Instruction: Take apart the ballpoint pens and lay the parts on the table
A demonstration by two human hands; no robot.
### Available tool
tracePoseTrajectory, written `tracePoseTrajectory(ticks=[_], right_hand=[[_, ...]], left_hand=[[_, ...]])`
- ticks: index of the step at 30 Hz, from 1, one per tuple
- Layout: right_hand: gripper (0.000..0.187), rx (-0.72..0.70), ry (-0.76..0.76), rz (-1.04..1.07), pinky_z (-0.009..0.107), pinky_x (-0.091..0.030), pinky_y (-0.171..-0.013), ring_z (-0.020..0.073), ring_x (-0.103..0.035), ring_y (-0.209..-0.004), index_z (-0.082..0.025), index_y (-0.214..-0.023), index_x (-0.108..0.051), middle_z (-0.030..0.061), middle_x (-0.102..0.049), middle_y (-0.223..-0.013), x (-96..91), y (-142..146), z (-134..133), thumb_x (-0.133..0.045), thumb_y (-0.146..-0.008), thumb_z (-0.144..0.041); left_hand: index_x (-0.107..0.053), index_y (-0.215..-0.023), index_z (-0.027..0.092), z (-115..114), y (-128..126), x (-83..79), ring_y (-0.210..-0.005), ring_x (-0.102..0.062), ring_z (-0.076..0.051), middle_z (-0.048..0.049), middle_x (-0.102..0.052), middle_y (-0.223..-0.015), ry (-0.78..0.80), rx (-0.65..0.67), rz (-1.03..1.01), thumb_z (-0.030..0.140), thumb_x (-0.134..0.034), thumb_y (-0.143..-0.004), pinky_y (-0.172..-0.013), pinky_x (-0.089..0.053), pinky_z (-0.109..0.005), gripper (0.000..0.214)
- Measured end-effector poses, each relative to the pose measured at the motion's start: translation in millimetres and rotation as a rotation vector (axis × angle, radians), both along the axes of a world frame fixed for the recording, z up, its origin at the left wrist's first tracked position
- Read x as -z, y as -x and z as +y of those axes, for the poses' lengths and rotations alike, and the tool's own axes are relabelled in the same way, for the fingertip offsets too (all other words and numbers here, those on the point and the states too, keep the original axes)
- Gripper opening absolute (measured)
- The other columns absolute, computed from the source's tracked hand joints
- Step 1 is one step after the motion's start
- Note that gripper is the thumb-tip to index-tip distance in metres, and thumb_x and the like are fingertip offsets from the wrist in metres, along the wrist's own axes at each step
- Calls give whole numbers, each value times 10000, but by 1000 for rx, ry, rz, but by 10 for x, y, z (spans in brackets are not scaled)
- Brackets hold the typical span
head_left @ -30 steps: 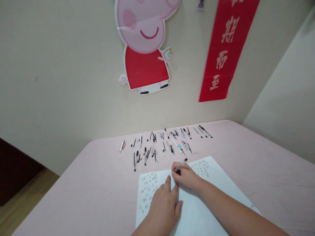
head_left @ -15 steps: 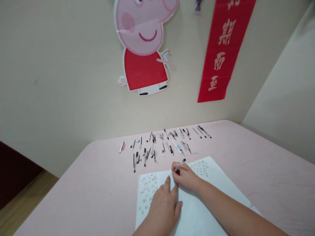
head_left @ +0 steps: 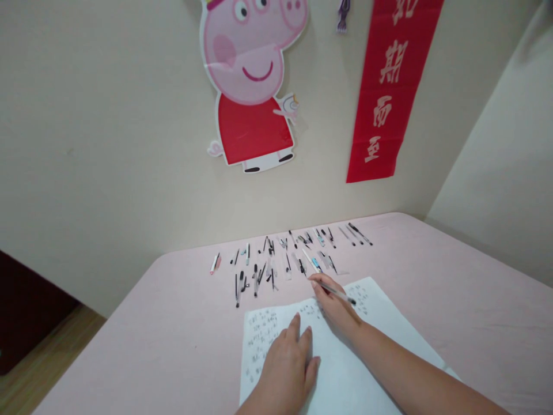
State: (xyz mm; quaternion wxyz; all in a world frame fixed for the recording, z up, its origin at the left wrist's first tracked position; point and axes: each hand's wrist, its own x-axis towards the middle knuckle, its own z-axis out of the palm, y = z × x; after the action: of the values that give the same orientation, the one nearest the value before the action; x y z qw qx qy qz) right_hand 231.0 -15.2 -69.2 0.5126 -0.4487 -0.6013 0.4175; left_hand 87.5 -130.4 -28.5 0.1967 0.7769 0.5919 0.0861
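Observation:
A large white sheet of paper [head_left: 345, 369] with rows of small dark handwriting lies on the pink tabletop. My left hand [head_left: 288, 357] rests flat on the sheet, fingers spread, beside the left block of writing. In my right hand [head_left: 333, 302] is a pen [head_left: 341, 293] with a clear barrel and a dark end, held nearly level, its tip pointing up and left past the top edge of the sheet. The heel of that hand lies over the paper, between the middle and right blocks of writing.
Beyond the paper, several pen parts [head_left: 256, 279] lie in loose groups, with a white and pink pen [head_left: 215, 263] at their left. The pink table [head_left: 142, 334] meets a wall bearing a cartoon pig cutout [head_left: 254, 129] and a red banner [head_left: 391, 86].
My right hand has moved right and lifted the pen from the paper, tilting it from upright to nearly level. More writing shows where that hand was. My left hand stays in place.

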Motion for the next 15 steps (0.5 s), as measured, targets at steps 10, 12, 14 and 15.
tracePoseTrajectory(ticks=[10, 12, 14, 15], right_hand=[[327, 244, -59, -57, 224, -394, -469, 124, -475, -534, -184, -1065, -561, 14, -564, -721, -55, -342, 271, -416, -869, -402], [315, 311, -115, -180, 247, -430, -544, 150, -530, -612, -189, -1098, -541, 25, -597, -773, -5, -526, 396, -433, -836, -326], [355, 329, -153, -336, 269, -436, -614, 166, -568, -684, -194, -1121, -528, 39, -632, -858, 57, -686, 498, -455, -776, -235], [378, 350, -144, -388, 273, -430, -619, 168, -573, -686, -196, -1123, -523, 41, -643, -875, 86, -746, 536, -450, -752, -201]], left_hand=[[-577, -1226, 128, 10, 18, 5, -1207, -504, -317, -188, -443, -1408, -31, -60, -78, 248, -428, -842, -991, -421, -445, 428], [-569, -1232, 121, 6, 12, -12, -1219, -493, -313, -190, -434, -1414, -21, -55, -62, 257, -413, -853, -1000, -412, -440, 432], [-561, -1240, 120, 5, 5, -32, -1231, -482, -304, -185, -421, -1424, -7, -54, -42, 259, -399, -859, -1009, -405, -428, 436], [-556, -1245, 119, 5, 3, -42, -1237, -476, -300, -182, -415, -1429, 1, -54, -31, 258, -396, -860, -1014, -400, -421, 440]])
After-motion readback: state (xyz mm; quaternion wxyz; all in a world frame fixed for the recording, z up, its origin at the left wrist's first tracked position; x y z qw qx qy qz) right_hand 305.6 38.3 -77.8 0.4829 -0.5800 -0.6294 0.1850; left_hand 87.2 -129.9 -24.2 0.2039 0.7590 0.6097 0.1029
